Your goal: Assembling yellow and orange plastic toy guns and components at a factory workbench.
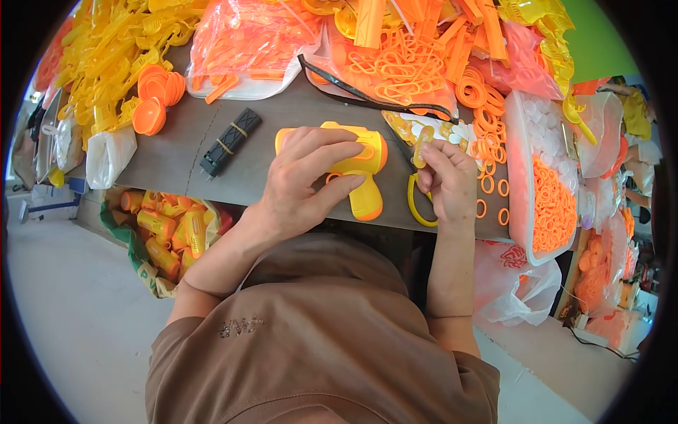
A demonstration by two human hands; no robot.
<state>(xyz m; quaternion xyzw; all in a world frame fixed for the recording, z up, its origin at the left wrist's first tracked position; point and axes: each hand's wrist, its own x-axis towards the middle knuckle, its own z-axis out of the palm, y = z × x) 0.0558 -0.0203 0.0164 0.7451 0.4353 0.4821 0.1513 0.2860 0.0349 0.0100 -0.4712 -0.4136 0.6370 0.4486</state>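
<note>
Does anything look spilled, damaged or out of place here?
Orange rings lie loose on the table near the right hand, outside the plastic bin of orange pieces. They look strewn, though possibly laid out deliberately. No clear damage shows.

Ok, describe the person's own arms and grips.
The left grip and right grip are bare hands without gloves; no ring or watch shows. The left forearm and right forearm are uncovered, with no cables. Short brown sleeves match the brown shirt.
</note>
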